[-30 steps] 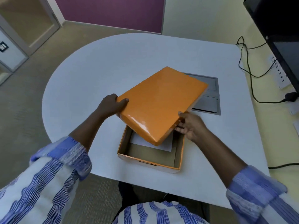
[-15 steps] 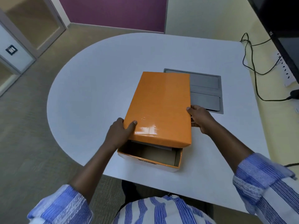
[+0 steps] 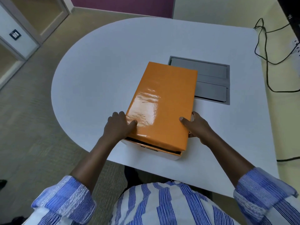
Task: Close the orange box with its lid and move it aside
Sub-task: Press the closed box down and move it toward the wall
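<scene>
A glossy orange lid [image 3: 162,104] lies lengthwise over the orange box [image 3: 168,154], covering nearly all of it. Only the box's near rim and white front wall show under the lid's near edge, with a thin dark gap between them. My left hand [image 3: 119,125] grips the lid's near left edge, thumb on top. My right hand [image 3: 195,125] holds the lid's near right side, thumb on top and fingers down along the side. The box's inside is hidden.
The box stands near the front edge of a white table [image 3: 100,75] with a rounded left end. A grey recessed cable hatch [image 3: 211,82] sits just right of the lid's far end. Black cables [image 3: 266,59] run along the right edge by the wall.
The lid has swung from a diagonal tilt to line up with the box, then slid toward me and down over it. Both hands shifted to its near corners.
</scene>
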